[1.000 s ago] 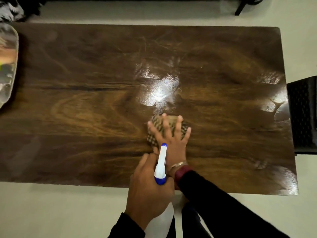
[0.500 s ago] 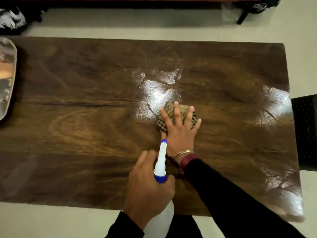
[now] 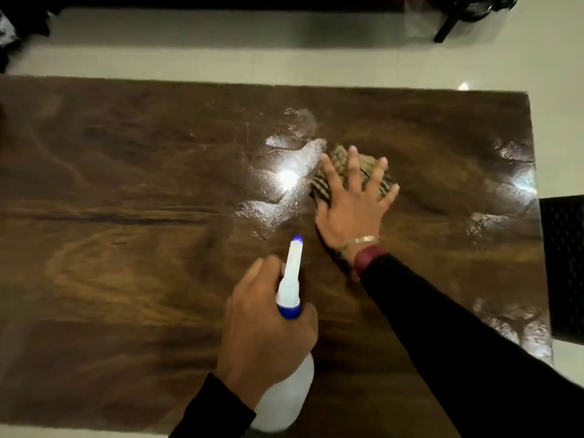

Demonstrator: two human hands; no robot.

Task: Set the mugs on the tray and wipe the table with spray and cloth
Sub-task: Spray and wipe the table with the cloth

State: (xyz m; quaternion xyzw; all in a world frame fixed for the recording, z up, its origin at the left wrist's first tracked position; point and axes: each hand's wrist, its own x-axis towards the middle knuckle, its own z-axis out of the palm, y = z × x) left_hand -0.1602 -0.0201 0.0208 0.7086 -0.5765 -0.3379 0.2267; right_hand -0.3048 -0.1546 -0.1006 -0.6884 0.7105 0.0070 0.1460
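A checked brown cloth (image 3: pixel 339 159) lies bunched on the dark wooden table (image 3: pixel 126 216), just right of a wet, shiny spray patch (image 3: pixel 284 175). My right hand (image 3: pixel 350 210) presses flat on the cloth with fingers spread. Nearer to me, my left hand (image 3: pixel 265 330) grips a white spray bottle (image 3: pixel 289 286) with a blue nozzle tip and blue collar, nozzle pointing toward the wet patch. No mugs or tray are in view.
A black perforated chair (image 3: pixel 565 267) stands against the table's right edge. Wet streaks (image 3: pixel 512 172) shine along the right side of the table. Pale floor lies beyond the far edge, with dark furniture legs (image 3: pixel 448 23) at the top right.
My right hand has pushed the cloth away from me and to the right across the wet patch. The view has shifted, so the tray at the left edge is gone from sight.
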